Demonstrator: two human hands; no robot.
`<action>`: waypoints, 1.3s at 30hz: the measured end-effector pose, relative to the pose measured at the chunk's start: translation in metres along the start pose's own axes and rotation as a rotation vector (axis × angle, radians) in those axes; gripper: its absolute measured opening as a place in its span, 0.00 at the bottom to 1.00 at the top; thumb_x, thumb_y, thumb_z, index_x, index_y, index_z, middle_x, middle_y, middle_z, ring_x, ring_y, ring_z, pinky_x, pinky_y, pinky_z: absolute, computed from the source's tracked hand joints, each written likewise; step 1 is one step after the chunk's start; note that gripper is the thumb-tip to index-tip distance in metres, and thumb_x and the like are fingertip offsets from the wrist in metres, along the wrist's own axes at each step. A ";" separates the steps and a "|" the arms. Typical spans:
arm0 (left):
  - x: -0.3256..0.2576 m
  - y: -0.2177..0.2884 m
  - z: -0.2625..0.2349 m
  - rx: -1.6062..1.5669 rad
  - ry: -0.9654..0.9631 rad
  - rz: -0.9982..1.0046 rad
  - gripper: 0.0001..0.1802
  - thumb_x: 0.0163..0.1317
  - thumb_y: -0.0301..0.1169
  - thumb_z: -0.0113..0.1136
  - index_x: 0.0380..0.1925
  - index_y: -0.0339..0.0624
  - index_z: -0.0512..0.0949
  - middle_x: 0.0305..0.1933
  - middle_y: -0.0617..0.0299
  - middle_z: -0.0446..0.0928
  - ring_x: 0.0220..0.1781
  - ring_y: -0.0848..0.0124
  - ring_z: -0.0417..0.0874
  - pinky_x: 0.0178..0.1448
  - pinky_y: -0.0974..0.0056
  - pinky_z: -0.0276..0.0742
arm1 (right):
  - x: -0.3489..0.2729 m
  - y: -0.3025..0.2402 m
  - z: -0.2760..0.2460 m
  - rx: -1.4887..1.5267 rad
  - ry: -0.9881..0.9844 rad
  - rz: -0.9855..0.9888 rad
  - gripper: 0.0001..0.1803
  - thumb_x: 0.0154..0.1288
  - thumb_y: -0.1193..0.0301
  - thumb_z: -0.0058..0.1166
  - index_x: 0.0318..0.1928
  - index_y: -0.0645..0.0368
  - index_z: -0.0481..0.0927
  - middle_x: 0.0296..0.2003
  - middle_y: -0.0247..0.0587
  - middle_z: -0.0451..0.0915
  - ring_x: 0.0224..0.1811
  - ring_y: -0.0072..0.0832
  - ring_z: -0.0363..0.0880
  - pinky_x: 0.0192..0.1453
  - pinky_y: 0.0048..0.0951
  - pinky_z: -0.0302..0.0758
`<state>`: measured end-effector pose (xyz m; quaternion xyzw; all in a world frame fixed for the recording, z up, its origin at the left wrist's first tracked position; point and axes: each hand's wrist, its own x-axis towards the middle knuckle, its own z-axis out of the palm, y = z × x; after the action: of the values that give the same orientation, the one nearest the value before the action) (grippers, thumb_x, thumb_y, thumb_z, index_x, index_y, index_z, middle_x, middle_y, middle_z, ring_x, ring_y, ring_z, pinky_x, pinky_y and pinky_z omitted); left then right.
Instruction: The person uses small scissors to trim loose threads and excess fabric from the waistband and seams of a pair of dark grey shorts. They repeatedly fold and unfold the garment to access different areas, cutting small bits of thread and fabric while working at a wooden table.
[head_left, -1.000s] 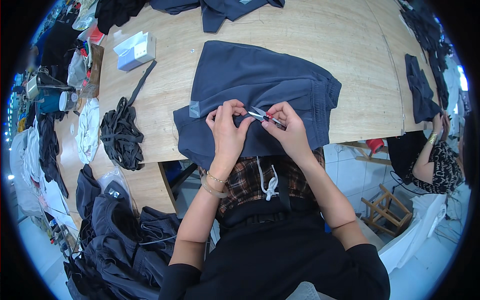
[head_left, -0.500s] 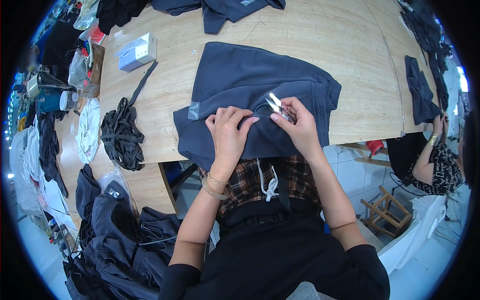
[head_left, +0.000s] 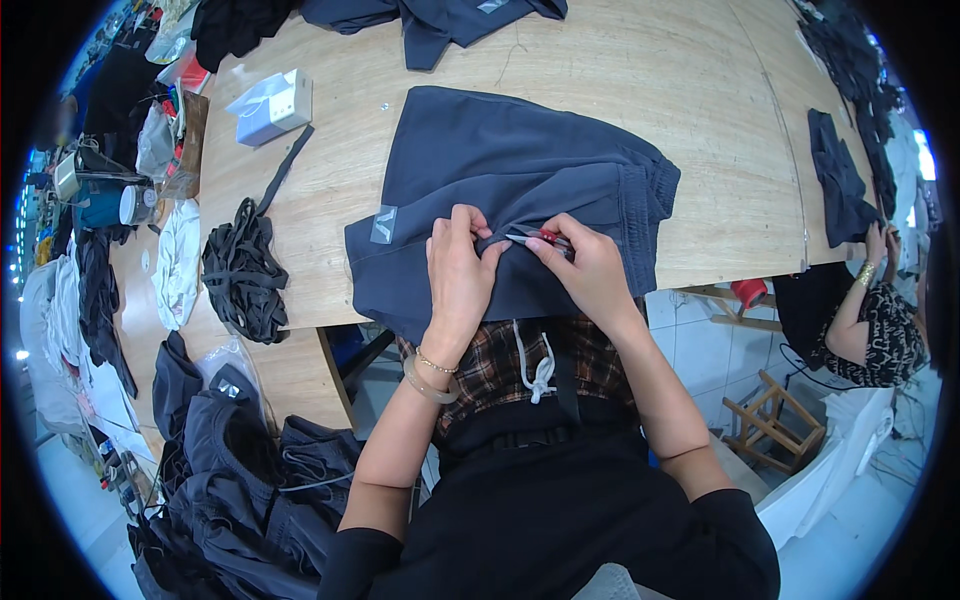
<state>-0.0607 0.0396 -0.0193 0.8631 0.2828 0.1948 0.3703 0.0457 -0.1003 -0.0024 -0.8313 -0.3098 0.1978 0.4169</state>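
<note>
A gathered-waist navy cloth garment overhangs the near edge of the pale wooden table. The left hand pinches its fabric; the right hand curls round red-handled metal snips, tips seemingly at the fold, where a slip could nick it.

This is a garment workshop. A broad plywood worktop carries dark blue elastic-waisted shorts, with red-handled thread snips at the cloth, and a tangled bundle of dark fabric strips. More dark garments lie in a heap at the lower left. On the right, a co-worker handles another dark piece, near a wooden stool on the tiled floor.
</note>
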 end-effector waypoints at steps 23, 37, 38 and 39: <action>-0.003 -0.005 -0.001 -0.221 -0.005 -0.012 0.19 0.52 0.20 0.72 0.37 0.39 0.69 0.36 0.58 0.81 0.41 0.64 0.81 0.52 0.62 0.74 | 0.001 -0.001 0.005 0.008 0.033 -0.052 0.13 0.64 0.66 0.67 0.37 0.63 0.81 0.26 0.43 0.81 0.25 0.28 0.76 0.32 0.28 0.71; -0.004 -0.009 0.003 -0.255 0.017 -0.008 0.19 0.50 0.22 0.73 0.37 0.43 0.71 0.37 0.64 0.77 0.42 0.65 0.79 0.51 0.60 0.65 | 0.000 -0.003 0.005 -0.020 0.044 -0.059 0.12 0.63 0.66 0.67 0.37 0.62 0.82 0.27 0.43 0.82 0.25 0.30 0.78 0.31 0.30 0.71; -0.004 -0.009 0.003 -0.252 0.016 -0.008 0.19 0.50 0.22 0.73 0.37 0.43 0.71 0.37 0.64 0.77 0.42 0.65 0.79 0.51 0.60 0.65 | 0.000 -0.002 0.005 -0.018 0.047 -0.060 0.12 0.63 0.66 0.67 0.37 0.62 0.82 0.27 0.43 0.82 0.25 0.30 0.77 0.31 0.30 0.71; -0.004 -0.009 0.003 -0.252 0.015 -0.010 0.19 0.50 0.22 0.73 0.37 0.43 0.71 0.37 0.64 0.77 0.42 0.65 0.79 0.51 0.60 0.65 | 0.001 -0.002 0.005 -0.016 0.050 -0.061 0.12 0.63 0.66 0.67 0.37 0.62 0.82 0.27 0.43 0.82 0.25 0.30 0.77 0.31 0.30 0.71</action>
<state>-0.0656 0.0407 -0.0287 0.8068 0.2630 0.2335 0.4748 0.0424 -0.0960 -0.0038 -0.8295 -0.3261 0.1617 0.4237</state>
